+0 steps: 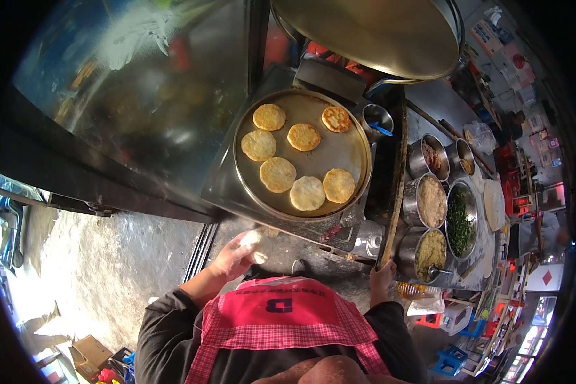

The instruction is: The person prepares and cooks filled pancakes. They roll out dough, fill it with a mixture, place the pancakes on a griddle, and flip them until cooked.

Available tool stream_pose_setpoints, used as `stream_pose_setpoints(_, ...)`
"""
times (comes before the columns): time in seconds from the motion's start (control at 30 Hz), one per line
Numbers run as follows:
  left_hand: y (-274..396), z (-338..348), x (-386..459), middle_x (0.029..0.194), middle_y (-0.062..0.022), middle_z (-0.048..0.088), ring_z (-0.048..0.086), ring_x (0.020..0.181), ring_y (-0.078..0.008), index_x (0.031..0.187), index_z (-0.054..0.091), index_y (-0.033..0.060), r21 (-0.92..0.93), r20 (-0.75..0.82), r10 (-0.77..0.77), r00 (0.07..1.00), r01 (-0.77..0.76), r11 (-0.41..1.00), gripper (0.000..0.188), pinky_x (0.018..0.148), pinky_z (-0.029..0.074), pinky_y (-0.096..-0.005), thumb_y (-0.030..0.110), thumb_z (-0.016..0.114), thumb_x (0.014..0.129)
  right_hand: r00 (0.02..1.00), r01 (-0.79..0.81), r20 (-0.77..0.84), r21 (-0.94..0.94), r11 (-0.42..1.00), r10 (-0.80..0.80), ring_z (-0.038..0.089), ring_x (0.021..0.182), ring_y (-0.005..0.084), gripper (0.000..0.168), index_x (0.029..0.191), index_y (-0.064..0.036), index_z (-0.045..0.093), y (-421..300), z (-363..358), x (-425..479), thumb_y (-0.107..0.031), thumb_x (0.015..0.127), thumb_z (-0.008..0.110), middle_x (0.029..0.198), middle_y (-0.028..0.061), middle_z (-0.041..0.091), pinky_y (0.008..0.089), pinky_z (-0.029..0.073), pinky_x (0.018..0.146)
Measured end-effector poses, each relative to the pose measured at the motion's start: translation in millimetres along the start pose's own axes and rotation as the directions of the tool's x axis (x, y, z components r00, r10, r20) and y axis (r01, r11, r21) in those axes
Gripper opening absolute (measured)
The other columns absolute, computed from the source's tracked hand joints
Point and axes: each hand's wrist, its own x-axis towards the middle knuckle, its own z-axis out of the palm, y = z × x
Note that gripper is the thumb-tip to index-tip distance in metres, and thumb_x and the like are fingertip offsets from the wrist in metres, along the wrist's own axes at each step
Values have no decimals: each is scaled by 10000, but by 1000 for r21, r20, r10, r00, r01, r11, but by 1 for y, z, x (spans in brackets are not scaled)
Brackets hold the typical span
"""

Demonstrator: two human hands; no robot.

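Observation:
My left hand (234, 257) holds a pale, soft piece of dough (255, 246) in front of my apron, off the near edge of the stove. My right hand (383, 276) touches the near end of a long wooden table edge (392, 235); whether its fingers grip it is hard to tell. Before me a round, rimmed griddle pan (338, 149) carries several flat round breads. One bread (336, 119) at the far right is browned in patches, while the near pale one (307, 193) shows little colour.
Right of the pan stand a metal cup (375, 115), a pot of pale filling (431, 201), a pot of yellowish filling (429, 252) with a spoon, and a bowl of chopped greens (461, 218). A large round lid (379, 33) stands tilted behind. A glass panel (163, 96) borders the left.

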Motion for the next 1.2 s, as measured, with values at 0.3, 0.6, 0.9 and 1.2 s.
stream_pose_setpoints(0.3,11,-14,-5,1181,-83,596,576,1077,-224,1272,484,49,-36,25,-29,999,30,999,482,929,463,-393,139,689,846,999,36,-13,362,931,-33,571,934,339,491,1208,3,524,-3,-41,-1,-86,729,587,966,157,578,420,456,853)
stream_pose_setpoints(0.6,-4,17,43,1191,-88,600,575,1088,-240,1291,490,41,-56,-75,77,994,-81,995,570,926,464,-394,269,719,821,402,-597,762,639,485,-509,526,558,113,316,1218,-81,407,-169,-24,150,-241,964,502,848,71,606,234,409,450)
stream_pose_setpoints(0.9,-29,50,84,1246,-125,571,549,1149,-274,1310,463,16,-115,-162,200,966,-220,969,564,982,435,-433,255,683,849,262,-553,773,611,566,-578,520,519,105,161,961,-74,483,-304,87,222,-231,958,520,796,61,605,239,412,435)
stream_pose_setpoints(1.2,-31,63,88,1244,-123,567,542,1152,-268,1302,456,9,-63,-269,234,934,-260,964,512,997,419,-425,273,619,895,490,779,298,273,565,-819,629,799,299,538,1411,-123,381,-348,49,298,-174,901,546,1002,148,624,387,514,696)
